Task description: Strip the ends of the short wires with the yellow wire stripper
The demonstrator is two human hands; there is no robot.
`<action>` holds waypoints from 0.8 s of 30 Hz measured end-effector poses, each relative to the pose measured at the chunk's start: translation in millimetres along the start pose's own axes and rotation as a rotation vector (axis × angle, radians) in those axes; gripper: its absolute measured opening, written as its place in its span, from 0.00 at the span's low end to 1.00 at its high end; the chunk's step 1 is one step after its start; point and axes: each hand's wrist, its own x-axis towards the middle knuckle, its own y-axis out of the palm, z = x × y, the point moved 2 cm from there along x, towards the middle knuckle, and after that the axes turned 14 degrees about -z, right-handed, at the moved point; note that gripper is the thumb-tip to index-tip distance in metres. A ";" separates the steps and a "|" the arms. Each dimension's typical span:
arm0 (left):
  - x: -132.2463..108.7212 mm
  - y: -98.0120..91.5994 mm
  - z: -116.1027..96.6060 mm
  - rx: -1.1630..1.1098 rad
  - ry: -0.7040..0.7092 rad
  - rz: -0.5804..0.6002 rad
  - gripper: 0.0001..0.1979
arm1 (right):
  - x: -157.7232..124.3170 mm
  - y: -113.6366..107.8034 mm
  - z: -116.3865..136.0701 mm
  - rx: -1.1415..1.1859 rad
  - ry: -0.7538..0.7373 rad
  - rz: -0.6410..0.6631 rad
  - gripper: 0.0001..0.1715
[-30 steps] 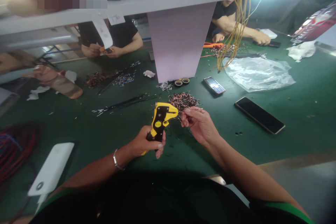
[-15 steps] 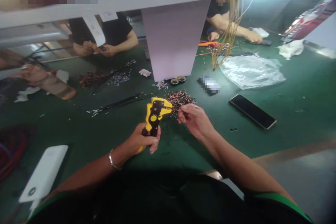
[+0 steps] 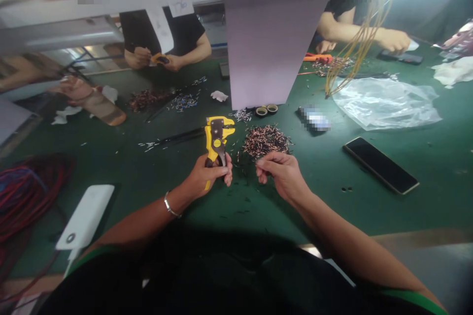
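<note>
My left hand [image 3: 214,171] is wrapped round the handles of a yellow and black wire stripper [image 3: 218,139]. Its jaws point right and stand apart, with nothing visible between them. My right hand [image 3: 283,172] is closed in a pinch at the near edge of a pile of short wire pieces [image 3: 264,141], dark with copper-coloured ends. Whatever lies between those fingertips is too small to make out. Left of the stripper, a bundle of long black wires [image 3: 173,137] with pale tips lies on the green table [image 3: 236,216].
Two tape rolls [image 3: 266,110] sit behind the pile, beside small silvery pieces [image 3: 242,115]. A phone [image 3: 381,165] and a clear plastic bag [image 3: 386,103] lie right. At left are a white power bank [image 3: 85,216], red cable coils [image 3: 27,197] and a bottle [image 3: 105,108]. Two co-workers sit opposite.
The stripper's jaws have come away from my right hand's fingertips, leaving a gap between the two hands. The camera view has shifted, so the table's things appear further right.
</note>
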 end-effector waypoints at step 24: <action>1.3 -3.9 3.9 0.030 0.023 -0.003 0.13 | 9.1 -12.9 13.4 0.003 -0.103 -0.118 0.11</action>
